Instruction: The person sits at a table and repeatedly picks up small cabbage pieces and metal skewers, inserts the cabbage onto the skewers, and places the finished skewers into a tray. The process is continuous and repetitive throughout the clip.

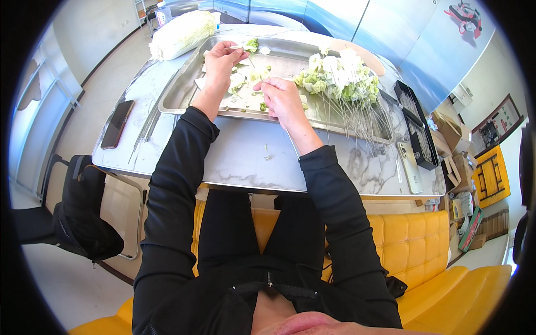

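Observation:
Over the left part of a metal tray (268, 114), my left hand (222, 63) pinches a piece of cabbage leaf (250, 45). My right hand (284, 98) grips a thin metal skewer (292, 142), whose upper end reaches up to the leaf at my left fingers. Whether its tip is through the leaf is hidden by the fingers. Loose cabbage pieces (237, 81) lie in the tray beneath both hands. To the right, a heap of skewered cabbage leaves (341, 75) rests in the tray, its skewers fanning out over the near rim.
A whole napa cabbage (182, 35) lies behind the tray at left. Loose skewers (150, 119) and a dark phone (117, 124) are on the marble-patterned table (255, 155). At right are a black box of skewers (414, 125), a black-handled knife (412, 117), a light phone (409, 167) and a round board (362, 54).

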A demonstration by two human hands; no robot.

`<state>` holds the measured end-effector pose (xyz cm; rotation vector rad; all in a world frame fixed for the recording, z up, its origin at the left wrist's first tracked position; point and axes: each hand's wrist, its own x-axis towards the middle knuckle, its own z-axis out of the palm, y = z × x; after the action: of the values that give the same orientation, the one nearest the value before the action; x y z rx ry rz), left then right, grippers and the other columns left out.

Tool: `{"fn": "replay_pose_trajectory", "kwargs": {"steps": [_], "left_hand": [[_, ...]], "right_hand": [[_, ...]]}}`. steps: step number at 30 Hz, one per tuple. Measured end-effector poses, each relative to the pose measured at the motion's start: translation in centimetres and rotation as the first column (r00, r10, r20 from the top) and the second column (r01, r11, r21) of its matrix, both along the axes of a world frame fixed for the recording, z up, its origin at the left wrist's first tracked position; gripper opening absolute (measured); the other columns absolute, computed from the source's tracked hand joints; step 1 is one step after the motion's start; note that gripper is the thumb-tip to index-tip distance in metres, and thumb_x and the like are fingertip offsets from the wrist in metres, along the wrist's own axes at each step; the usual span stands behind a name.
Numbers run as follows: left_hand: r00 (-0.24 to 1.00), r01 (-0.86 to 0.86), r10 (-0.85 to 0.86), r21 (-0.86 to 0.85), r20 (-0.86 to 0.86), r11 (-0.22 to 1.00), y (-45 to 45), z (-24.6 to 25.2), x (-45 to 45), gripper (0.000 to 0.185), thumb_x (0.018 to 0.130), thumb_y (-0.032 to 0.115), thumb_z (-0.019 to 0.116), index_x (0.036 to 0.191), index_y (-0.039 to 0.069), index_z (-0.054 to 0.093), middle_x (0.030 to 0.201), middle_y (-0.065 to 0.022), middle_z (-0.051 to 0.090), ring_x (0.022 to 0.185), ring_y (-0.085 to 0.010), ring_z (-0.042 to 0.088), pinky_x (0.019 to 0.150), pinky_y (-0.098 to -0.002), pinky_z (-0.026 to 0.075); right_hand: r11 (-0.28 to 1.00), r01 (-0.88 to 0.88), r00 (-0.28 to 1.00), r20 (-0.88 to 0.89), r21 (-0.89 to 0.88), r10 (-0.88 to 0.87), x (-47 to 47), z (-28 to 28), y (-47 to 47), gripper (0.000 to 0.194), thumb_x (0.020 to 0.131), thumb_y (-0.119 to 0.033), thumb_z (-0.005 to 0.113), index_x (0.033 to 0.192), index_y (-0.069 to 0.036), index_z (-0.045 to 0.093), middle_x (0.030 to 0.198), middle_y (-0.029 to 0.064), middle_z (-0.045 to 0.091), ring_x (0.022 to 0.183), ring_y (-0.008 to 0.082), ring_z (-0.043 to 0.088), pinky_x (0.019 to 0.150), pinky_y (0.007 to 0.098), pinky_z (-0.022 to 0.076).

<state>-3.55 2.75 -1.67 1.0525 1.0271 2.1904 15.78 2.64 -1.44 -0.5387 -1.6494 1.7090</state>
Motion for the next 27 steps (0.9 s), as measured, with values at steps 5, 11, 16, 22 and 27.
{"fn": "replay_pose_trajectory", "kwargs": {"steps": [5,11,16,22,27], "left_hand": [[0.995,0.005,-0.006,-0.005,-0.099,1.000,0.0,-0.1,-0.3,0.010,0.084,-0.005,0.059,0.093,0.000,0.056,0.084,-0.0093,0.064,0.080,-0.0197,0.066,0.078,-0.0273,0.054],[0.968,0.026,-0.028,-0.011,-0.248,1.000,-0.3,0.1,0.7,0.008,0.083,-0.006,0.058,0.089,-0.001,0.057,0.079,-0.0068,0.062,0.075,-0.0147,0.065,0.071,-0.0247,0.052],[0.942,0.031,-0.056,-0.081,-0.332,0.996,-0.4,0.4,2.4,0.009,0.083,-0.005,0.059,0.090,0.001,0.058,0.079,-0.0048,0.062,0.075,-0.0117,0.063,0.070,-0.0230,0.051],[0.910,0.100,-0.138,-0.116,-0.391,0.988,0.0,0.0,1.9,0.013,0.084,-0.003,0.058,0.095,0.003,0.058,0.085,-0.0022,0.063,0.083,-0.0097,0.061,0.073,-0.0220,0.047],[0.911,0.097,-0.133,-0.110,-0.389,0.989,0.0,0.0,2.3,0.016,0.085,-0.002,0.058,0.100,0.004,0.057,0.087,-0.0023,0.063,0.083,-0.0084,0.059,0.072,-0.0213,0.045]], "right_hand": [[1.000,0.000,1.000,-0.010,0.006,0.000,0.1,0.1,-0.1,0.019,0.085,-0.010,0.049,0.082,0.003,0.062,0.051,-0.0033,0.038,0.041,0.0048,0.031,0.034,0.0239,0.0212],[0.999,0.039,0.999,-0.005,0.004,-0.039,0.0,0.2,-0.2,0.018,0.090,-0.011,0.048,0.087,0.001,0.061,0.052,-0.0076,0.033,0.041,0.0016,0.023,0.036,0.0201,0.0178],[0.995,0.089,0.995,-0.047,-0.044,-0.091,0.0,0.1,-0.1,0.018,0.090,-0.012,0.048,0.087,0.000,0.061,0.052,-0.0078,0.033,0.041,0.0016,0.023,0.037,0.0200,0.0177],[0.991,0.119,0.991,-0.053,-0.060,-0.122,0.0,0.3,-0.2,0.018,0.090,-0.012,0.049,0.087,0.000,0.061,0.052,-0.0077,0.033,0.041,0.0016,0.023,0.037,0.0201,0.0191],[0.990,0.130,0.989,-0.057,-0.054,-0.133,-0.1,0.2,-0.1,0.018,0.091,-0.012,0.049,0.087,0.000,0.061,0.052,-0.0073,0.033,0.041,0.0017,0.024,0.037,0.0204,0.0195]]}}
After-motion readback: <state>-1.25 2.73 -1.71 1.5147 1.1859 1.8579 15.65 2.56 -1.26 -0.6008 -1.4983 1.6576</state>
